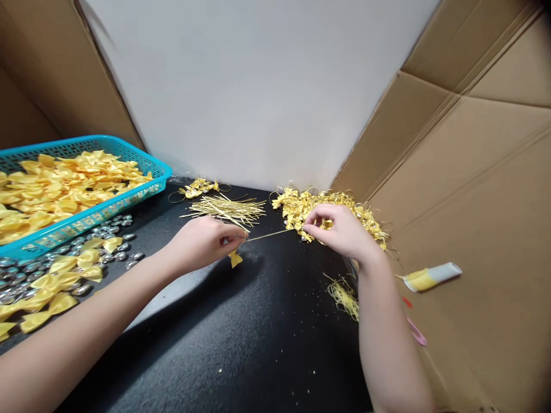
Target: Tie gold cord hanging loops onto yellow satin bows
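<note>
Over the black table, my left hand [210, 244] pinches a small yellow ribbon bow [235, 259], part of which hangs out below the fingers. A thin gold cord [271, 234] runs taut from the bow to my right hand [336, 229], whose thumb and forefinger are closed on its other end. Behind the left hand lies a bundle of cut gold ties [230, 210]. Just beyond the right hand spreads a heap of yellow bows with gold loops [301, 206]. My left fingers hide how the cord joins the bow.
A blue basket [166, 175] of yellow ribbon bows stands at the left. In front of it lie silver beads [123, 246] and loose bows [64, 281]. Tangled yellow cord [344, 297] is near my right forearm. A thread spool [434, 277] is at the cardboard wall [482, 201].
</note>
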The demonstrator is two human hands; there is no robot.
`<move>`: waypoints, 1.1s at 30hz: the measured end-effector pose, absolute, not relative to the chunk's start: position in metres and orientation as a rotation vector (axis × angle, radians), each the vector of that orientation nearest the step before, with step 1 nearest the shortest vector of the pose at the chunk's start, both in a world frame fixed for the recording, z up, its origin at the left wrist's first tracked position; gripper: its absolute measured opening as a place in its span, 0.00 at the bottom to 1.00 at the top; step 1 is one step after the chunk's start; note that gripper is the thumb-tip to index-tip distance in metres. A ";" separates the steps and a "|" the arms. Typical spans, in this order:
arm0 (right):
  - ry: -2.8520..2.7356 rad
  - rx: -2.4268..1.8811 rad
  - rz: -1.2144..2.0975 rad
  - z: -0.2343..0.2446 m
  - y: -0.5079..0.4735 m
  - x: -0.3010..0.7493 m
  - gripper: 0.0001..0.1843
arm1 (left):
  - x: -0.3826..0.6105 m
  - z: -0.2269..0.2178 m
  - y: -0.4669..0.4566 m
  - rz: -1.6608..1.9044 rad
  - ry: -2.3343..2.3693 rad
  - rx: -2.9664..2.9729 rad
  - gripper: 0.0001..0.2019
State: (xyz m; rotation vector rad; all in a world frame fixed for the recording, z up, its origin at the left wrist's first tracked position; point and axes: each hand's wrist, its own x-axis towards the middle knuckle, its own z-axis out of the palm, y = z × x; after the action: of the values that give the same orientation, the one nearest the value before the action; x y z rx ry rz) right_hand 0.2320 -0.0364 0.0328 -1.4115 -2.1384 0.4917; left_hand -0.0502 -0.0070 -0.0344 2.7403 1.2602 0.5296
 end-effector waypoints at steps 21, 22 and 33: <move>-1.512 -1.201 1.054 -0.002 -0.010 0.205 0.05 | -0.039 -0.036 -0.019 0.259 1.280 2.519 0.06; -1.488 -1.214 1.053 -0.002 -0.009 0.205 0.04 | -0.039 -0.037 -0.019 0.248 1.282 2.530 0.06; -1.395 -1.249 1.115 -0.004 -0.007 0.207 0.05 | -0.041 -0.046 -0.009 0.407 1.190 2.462 0.10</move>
State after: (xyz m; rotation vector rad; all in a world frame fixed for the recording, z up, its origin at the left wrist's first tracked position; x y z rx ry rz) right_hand 0.2066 -0.0067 -0.0042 -1.2491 -1.3946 1.1152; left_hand -0.0407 -0.0091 -0.0458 2.4619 1.1899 0.4067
